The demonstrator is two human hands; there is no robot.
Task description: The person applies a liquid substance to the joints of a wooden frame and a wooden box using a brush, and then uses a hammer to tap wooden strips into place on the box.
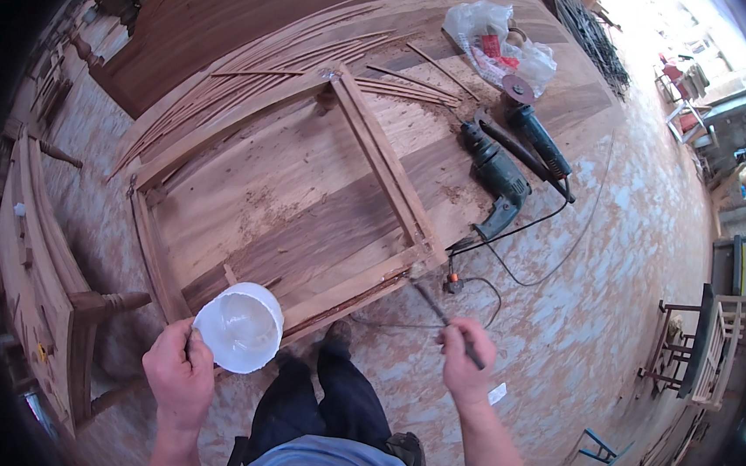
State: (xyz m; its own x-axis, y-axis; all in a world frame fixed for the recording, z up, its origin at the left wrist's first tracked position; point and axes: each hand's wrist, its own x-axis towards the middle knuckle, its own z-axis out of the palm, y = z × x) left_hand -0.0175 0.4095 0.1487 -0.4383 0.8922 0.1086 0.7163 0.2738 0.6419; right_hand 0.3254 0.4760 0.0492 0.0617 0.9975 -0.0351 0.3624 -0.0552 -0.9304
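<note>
A white plastic cup (270, 313) with a rough-cut rim is pinched at its edge by my left hand (179, 375). It tilts over the near edge of a wooden frame (379, 159), with a little pale, glue-like stuff inside. My right hand (468, 363) is closed round a thin dark stick (431, 303), whose exact kind I cannot make out. Its far end reaches the frame's near right corner; whether it touches is unclear. The rectangular frame lies on a large wooden panel (261, 202) strewn with shavings.
Right of the frame lie a green drill (493, 172) and an angle grinder (538, 136) with trailing cords. A clear plastic bag (485, 32) sits farther back. Thin wood strips (318, 45) fan across the far side. A carved wooden piece (55, 269) stands at left.
</note>
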